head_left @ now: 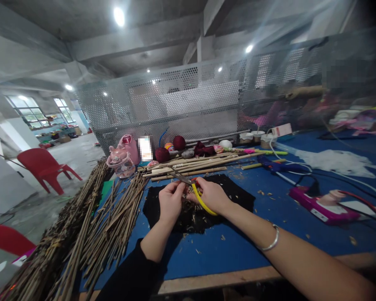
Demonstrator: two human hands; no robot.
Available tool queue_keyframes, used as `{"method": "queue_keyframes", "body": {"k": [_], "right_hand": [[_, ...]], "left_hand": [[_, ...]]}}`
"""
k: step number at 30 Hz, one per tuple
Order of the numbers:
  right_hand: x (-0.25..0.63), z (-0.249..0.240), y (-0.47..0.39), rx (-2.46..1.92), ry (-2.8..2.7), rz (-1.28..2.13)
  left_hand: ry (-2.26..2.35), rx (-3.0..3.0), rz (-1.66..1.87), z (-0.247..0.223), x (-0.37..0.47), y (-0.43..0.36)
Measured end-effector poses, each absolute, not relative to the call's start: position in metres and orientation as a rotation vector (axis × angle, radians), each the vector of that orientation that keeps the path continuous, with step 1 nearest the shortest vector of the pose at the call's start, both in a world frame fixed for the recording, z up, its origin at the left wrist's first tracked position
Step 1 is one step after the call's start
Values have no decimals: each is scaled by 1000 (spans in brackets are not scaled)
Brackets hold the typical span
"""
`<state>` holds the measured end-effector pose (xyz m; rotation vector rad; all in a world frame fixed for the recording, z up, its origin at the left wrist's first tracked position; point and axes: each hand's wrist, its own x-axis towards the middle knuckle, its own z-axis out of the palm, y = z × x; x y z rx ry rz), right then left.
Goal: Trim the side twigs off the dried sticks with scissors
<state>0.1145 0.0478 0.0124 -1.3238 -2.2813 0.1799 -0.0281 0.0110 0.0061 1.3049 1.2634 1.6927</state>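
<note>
My right hand is closed on a pair of scissors with yellow handles. The blades point up and to the left, above the fingers of my left hand. Those left fingers are pinched together close to the scissors, and what they grip is too small to make out. Between the hands lies a small heap of dry plant bits. Under both hands a black cloth is spread, with pale scraps scattered over it.
Bundles of dry stalks lie on the left. Bamboo sticks and dark red yarn balls stand behind the cloth. A blue glue gun, a purple power strip and cables are on the right of the blue tabletop.
</note>
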Motion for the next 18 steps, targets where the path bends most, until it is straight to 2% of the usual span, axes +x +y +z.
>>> {"method": "queue_keyframes", "body": {"k": [18], "right_hand": [[118,11,54,-1369,-2235,205]], "left_hand": [[1358,1434,1609,5,-26,13]]}}
